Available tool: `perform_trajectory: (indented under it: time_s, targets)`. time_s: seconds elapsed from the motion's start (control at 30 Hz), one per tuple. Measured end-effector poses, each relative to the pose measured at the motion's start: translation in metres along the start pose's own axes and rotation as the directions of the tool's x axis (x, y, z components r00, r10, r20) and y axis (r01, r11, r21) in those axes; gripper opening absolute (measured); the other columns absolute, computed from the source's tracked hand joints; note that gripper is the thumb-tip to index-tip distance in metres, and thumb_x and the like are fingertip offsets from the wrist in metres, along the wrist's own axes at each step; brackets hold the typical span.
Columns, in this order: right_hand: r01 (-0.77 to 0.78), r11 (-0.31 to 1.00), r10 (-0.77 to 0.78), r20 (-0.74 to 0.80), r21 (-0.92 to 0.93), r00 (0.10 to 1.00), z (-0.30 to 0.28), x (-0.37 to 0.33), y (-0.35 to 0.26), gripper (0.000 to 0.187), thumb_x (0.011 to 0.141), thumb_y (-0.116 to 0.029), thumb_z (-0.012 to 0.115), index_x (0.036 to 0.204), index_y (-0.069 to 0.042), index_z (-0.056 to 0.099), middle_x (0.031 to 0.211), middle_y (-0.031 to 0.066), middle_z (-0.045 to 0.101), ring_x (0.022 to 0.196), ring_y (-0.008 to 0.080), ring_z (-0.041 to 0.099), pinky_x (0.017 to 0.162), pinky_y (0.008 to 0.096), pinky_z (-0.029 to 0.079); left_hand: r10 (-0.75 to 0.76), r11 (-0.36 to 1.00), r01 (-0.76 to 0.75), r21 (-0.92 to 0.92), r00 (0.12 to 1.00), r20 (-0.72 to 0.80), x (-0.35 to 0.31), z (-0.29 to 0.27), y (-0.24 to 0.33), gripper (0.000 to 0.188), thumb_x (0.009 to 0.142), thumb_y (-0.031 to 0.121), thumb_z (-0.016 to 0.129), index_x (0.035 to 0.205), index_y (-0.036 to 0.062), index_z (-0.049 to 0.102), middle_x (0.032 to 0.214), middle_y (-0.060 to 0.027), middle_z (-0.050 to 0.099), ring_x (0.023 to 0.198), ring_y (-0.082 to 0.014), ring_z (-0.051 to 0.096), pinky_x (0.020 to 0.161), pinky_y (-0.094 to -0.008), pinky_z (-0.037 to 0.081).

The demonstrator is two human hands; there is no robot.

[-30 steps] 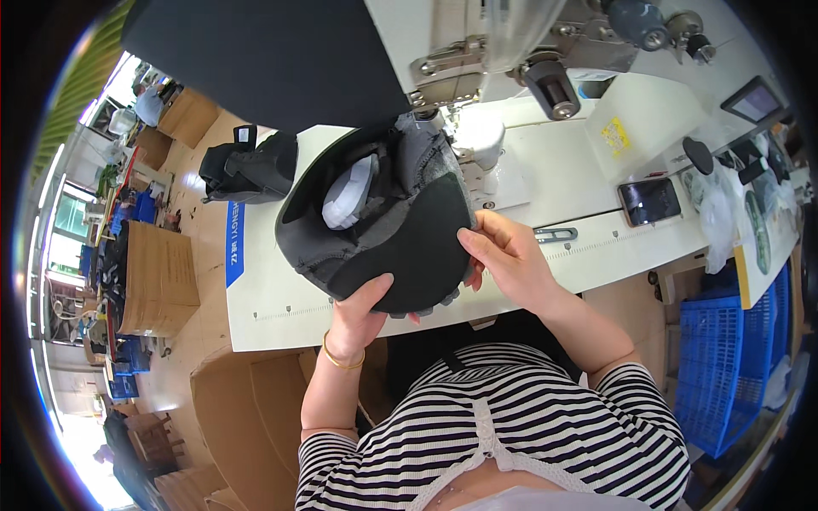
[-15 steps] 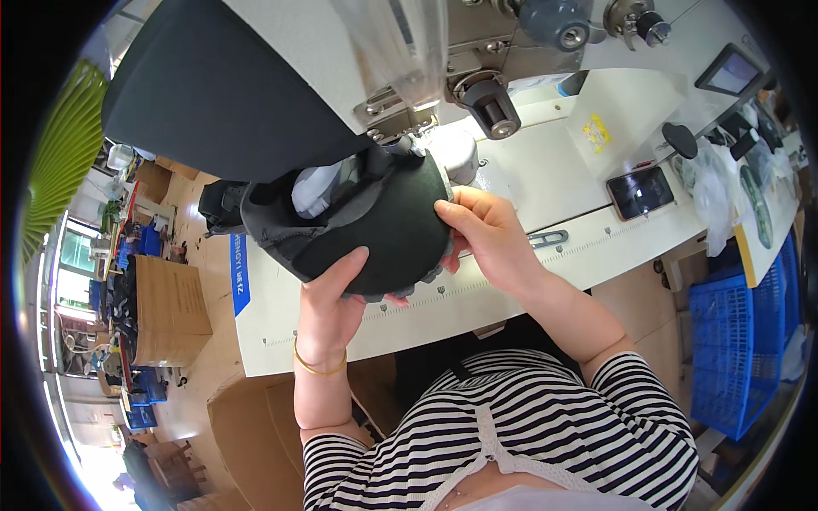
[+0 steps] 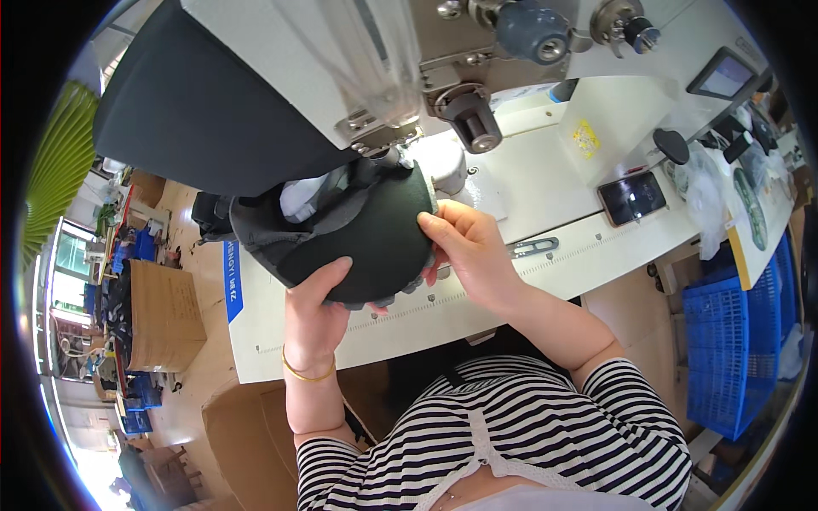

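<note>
A black cap [image 3: 375, 238] with a wide curved brim lies under the head of a sewing machine [image 3: 375, 132], with the brim's far right edge close to the machine's foot. My left hand [image 3: 315, 311] grips the brim's near left side, thumb on top and fingers underneath. At the brim's right edge my right hand [image 3: 477, 260] pinches the rim between thumb and fingers. Crumpled white material [image 3: 300, 199] shows inside the cap's grey inner side. The needle point is hidden or too small to make out.
The white worktable [image 3: 545, 187] carries a printed ruler along its front edge. A phone [image 3: 631, 198] lies to the right, near clear plastic bags [image 3: 705, 200]. Blue crates [image 3: 733, 341] stand at lower right, cardboard boxes [image 3: 166, 315] at left. A dark machine panel [image 3: 213, 102] overhangs the cap.
The whole view has shifted slightly left and down. Both hands keep their hold on the brim, and the cap stays almost in place at the machine.
</note>
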State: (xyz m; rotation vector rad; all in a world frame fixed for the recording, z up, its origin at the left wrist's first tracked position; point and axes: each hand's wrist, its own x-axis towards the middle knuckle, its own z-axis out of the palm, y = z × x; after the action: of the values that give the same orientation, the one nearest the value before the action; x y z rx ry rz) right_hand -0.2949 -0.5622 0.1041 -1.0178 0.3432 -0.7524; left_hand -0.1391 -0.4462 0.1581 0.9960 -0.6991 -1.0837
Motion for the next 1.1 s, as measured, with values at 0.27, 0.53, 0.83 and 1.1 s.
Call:
perform_trajectory:
  time_s: [0.27,0.53,0.83,1.1]
  targets:
    - [-0.016,1.0,0.016,-0.004,-0.004,1.0,-0.002,0.003,0.002,0.023,0.097,-0.018,0.049,0.093,0.003,0.057,0.074,0.0055,0.061,0.059,0.011,0.06,0.051,0.0236,0.049,0.228,0.806,-0.165,0.569,0.973,-0.04,-0.001,0.002,-0.007,0.025,0.085,-0.002,0.044,0.103,-0.0168,0.054,0.094,-0.0251,0.064,0.074,-0.0364,0.065,0.055,-0.0433,0.056]
    - [-0.005,0.999,0.004,-0.029,-0.041,1.0,0.003,0.004,0.002,0.023,0.098,-0.019,0.049,0.096,0.003,0.057,0.076,0.0055,0.061,0.061,0.0112,0.059,0.051,0.0238,0.049,0.047,0.994,-0.046,0.097,0.999,-0.009,0.004,0.002,-0.006,0.035,0.085,0.0,0.046,0.118,-0.0106,0.046,0.102,-0.0221,0.062,0.072,-0.0302,0.065,0.047,-0.0367,0.053]
    - [-0.044,0.999,0.044,0.001,-0.019,0.999,0.003,-0.018,0.004,0.024,0.098,-0.02,0.05,0.096,0.003,0.055,0.08,0.0079,0.063,0.062,0.0133,0.061,0.052,0.0249,0.049,0.003,0.999,0.0,0.036,0.996,-0.094,0.002,0.009,-0.006,0.033,0.085,0.001,0.047,0.116,-0.0094,0.048,0.098,-0.0192,0.063,0.069,-0.0277,0.064,0.046,-0.0351,0.051]
    - [0.0,1.0,0.0,-0.009,0.008,1.0,0.003,0.0,0.001,0.026,0.098,-0.022,0.05,0.085,0.0,0.055,0.073,0.0091,0.062,0.059,0.0138,0.061,0.05,0.0252,0.049,0.044,0.998,-0.043,0.036,0.998,-0.033,0.019,0.001,-0.013,0.025,0.086,0.005,0.048,0.103,-0.0091,0.059,0.094,-0.0171,0.066,0.073,-0.0249,0.065,0.049,-0.034,0.051]
